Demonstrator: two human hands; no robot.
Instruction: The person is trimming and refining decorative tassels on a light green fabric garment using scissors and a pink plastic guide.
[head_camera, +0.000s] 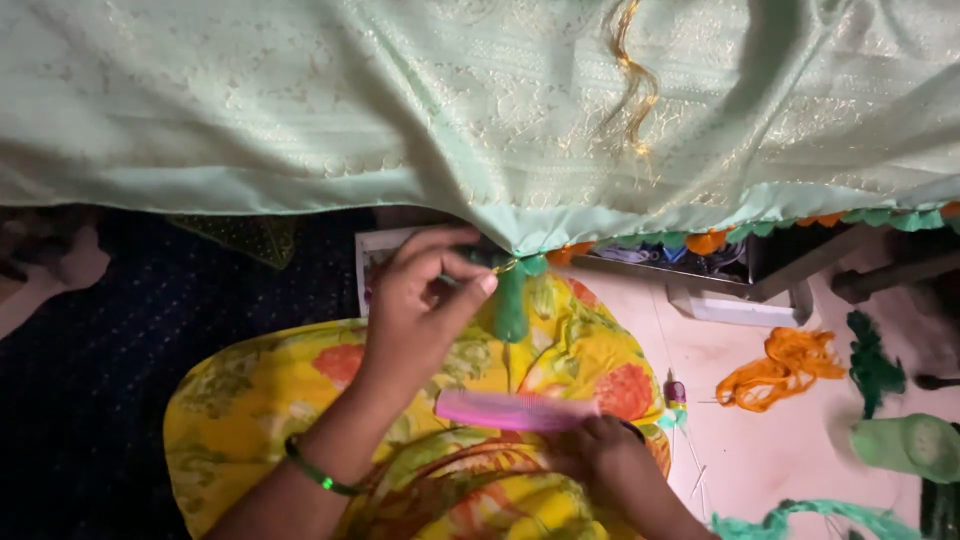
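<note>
Looking down: pale green cloth (400, 100) fills the whole top of my view, draped like a sheet, its lower hem running across the middle.
Cloth detail: a loose golden thread (632, 90) curls down its upper right part; green and orange tassels (780, 232) line the hem on the right.
Lap: my yellow flowered dress (250, 400) lies under both hands, with a dark mat (120, 330) to its left.
Floor: pale, on the right, carrying an orange thread bundle (785, 368), a dark green bundle (875, 365) just beside it, and a light green bundle (910, 445) near the right edge.
Left hand (420, 315): raised to the hem, thumb and fingers pinched on the top of a green tassel (511, 300) that hangs down from the cloth edge over my lap.
Bangle (318, 470): green, on my left wrist.
Right hand (605, 460): low on my lap, fingers closed on the right end of a pink comb (515, 410), which lies level, below the tassel and apart from it.
Spool (676, 392): small, purple, just right of the comb, on the floor by my knee.
</note>
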